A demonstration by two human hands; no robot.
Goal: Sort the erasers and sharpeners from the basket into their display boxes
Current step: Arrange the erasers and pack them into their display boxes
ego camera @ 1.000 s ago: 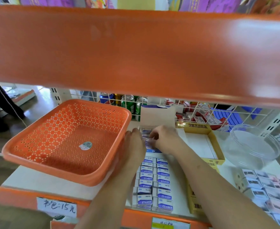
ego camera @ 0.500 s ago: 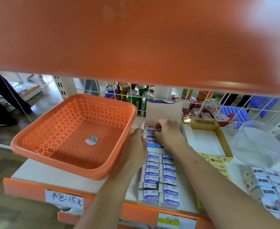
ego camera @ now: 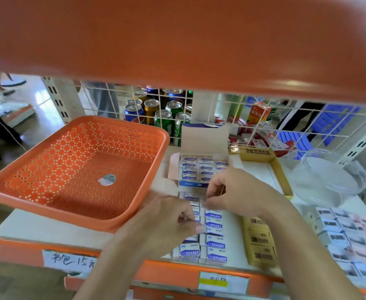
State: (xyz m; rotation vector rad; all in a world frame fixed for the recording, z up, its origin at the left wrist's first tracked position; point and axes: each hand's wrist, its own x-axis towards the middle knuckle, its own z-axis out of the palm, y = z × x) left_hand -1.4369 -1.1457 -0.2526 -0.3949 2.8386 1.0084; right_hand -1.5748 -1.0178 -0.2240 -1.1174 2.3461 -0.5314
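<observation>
Head view: on the shelf [ego camera: 37, 226], the right hand [ego camera: 236, 191] pinches the erasers [ego camera: 214, 234] at the rows' far end. The left hand [ego camera: 167, 221] curls onto them, its grip too blurred to tell. The orange basket [ego camera: 162, 137] sits just left.

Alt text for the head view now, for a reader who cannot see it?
A person's left hand and right hand curl over rows of boxed erasers on a shop shelf. An orange basket holding only a sticker sits to their left.
</observation>
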